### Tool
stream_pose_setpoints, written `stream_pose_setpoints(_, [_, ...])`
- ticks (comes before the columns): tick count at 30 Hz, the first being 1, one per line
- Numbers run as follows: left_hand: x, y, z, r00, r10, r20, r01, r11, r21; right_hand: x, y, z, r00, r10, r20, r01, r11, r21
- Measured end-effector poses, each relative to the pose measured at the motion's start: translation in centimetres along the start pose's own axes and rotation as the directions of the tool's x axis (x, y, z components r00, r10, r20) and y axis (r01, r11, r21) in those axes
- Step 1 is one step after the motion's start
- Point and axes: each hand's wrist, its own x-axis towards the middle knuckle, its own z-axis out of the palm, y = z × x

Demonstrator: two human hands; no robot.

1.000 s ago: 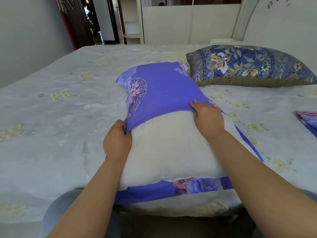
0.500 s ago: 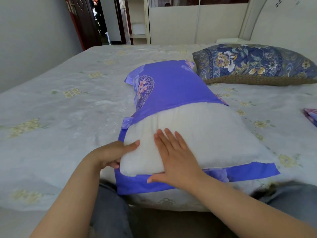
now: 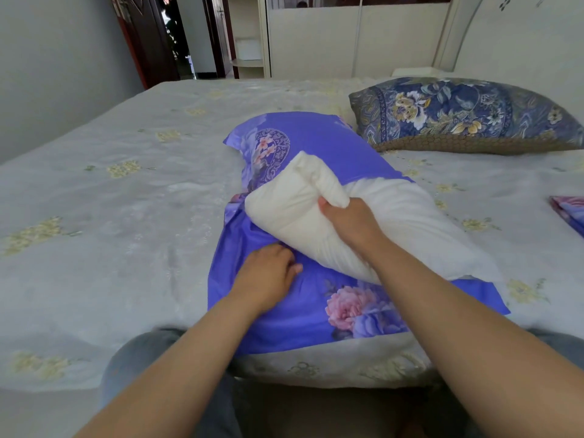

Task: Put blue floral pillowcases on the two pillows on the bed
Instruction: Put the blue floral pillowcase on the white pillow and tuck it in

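A pale grey bedsheet (image 3: 132,216) with faint yellow flower sprigs is covering the whole mattress, wrinkling slightly at the near left; a dark wooden door (image 3: 148,39) is standing open at the far left, showing a dim passage behind it; a cream wardrobe (image 3: 316,39) is running along the far wall, with an open shelf nook (image 3: 248,52) at its left end; a cream headboard (image 3: 512,36) with a small dark motif is rising at the far right; a plain grey wall (image 3: 53,67) is filling the left side.
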Motion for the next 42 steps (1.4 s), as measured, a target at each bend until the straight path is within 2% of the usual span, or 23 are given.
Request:
stream_pose_setpoints(1, [0.1,-1.2,2.2,0.998,-0.001,0.070,-0.003,0.998,0.062,0.6,0.1,-0.1,1.000,0.011,0.014,-0.011,1.000,-0.001])
stream_pose_setpoints(2, [0.6,-2.1,3.8,0.992,-0.059,0.111,0.051,0.996,0.073,1.4,0.1,-0.3,0.999,0.014,0.030,-0.013,1.000,-0.023])
stream_pose_setpoints(4, [2.2,-2.7,4.6,0.978,-0.193,0.086,0.184,0.978,0.095,3.0,-0.3,-0.6,1.000,-0.005,0.023,0.006,0.998,-0.059])
stream_pose_setpoints(6, [4.3,-2.9,4.6,0.967,-0.252,0.028,0.246,0.958,0.148,5.0,-1.1,-1.4,1.000,-0.029,0.004,0.029,0.996,-0.085])
stream_pose_setpoints(9, [7.5,-4.5,4.8,0.946,-0.323,0.025,0.314,0.934,0.169,7.5,-1.9,-2.3,0.999,-0.037,0.009,0.038,0.990,-0.137])
stream_pose_setpoints(12, [9.5,-6.6,4.8,0.926,-0.369,0.073,0.349,0.915,0.200,9.2,-1.7,-2.1,0.999,-0.019,0.040,0.025,0.989,-0.147])
stream_pose_setpoints(18, [11.1,-7.2,4.9,0.914,-0.403,0.055,0.371,0.882,0.291,10.8,-1.1,-1.4,0.997,-0.038,0.067,0.048,0.986,-0.157])
stream_pose_setpoints(21, [11.2,-6.5,4.1,0.927,-0.372,0.052,0.350,0.905,0.241,11.1,-1.3,-1.7,0.995,-0.095,0.028,0.098,0.980,-0.171])
stream_pose_setpoints(24, [9.4,-4.1,2.9,0.976,-0.209,0.068,0.195,0.966,0.167,11.3,-1.7,-1.5,0.986,-0.157,-0.053,0.144,0.969,-0.202])
stream_pose_setpoints(26, [8.0,-1.3,1.9,0.989,-0.110,0.101,0.103,0.992,0.075,11.3,-2.2,-0.7,0.968,-0.235,-0.083,0.210,0.948,-0.239])
stream_pose_setpoints(31, [7.4,6.5,2.3,0.984,0.034,0.177,-0.002,0.984,-0.177,11.8,-3.8,1.4,0.898,-0.415,-0.146,0.343,0.869,-0.356])
stream_pose_setpoints(35, [7.5,12.0,3.7,0.981,0.012,0.192,0.066,0.918,-0.391,12.2,-3.6,2.1,0.854,-0.508,-0.113,0.440,0.820,-0.366])
stream_pose_setpoints(37, [8.0,13.4,4.6,0.964,-0.001,0.266,0.113,0.907,-0.405,12.2,-3.4,2.3,0.847,-0.519,-0.116,0.461,0.825,-0.327])
stream_pose_setpoints(39, [8.7,14.2,6.0,0.924,-0.069,0.376,0.227,0.890,-0.395,11.8,-3.4,2.7,0.841,-0.526,-0.128,0.484,0.837,-0.256])
stream_pose_setpoints(42, [9.6,14.7,8.1,0.890,-0.173,0.422,0.371,0.814,-0.448,11.0,-3.6,3.3,0.828,-0.549,-0.110,0.516,0.824,-0.233])
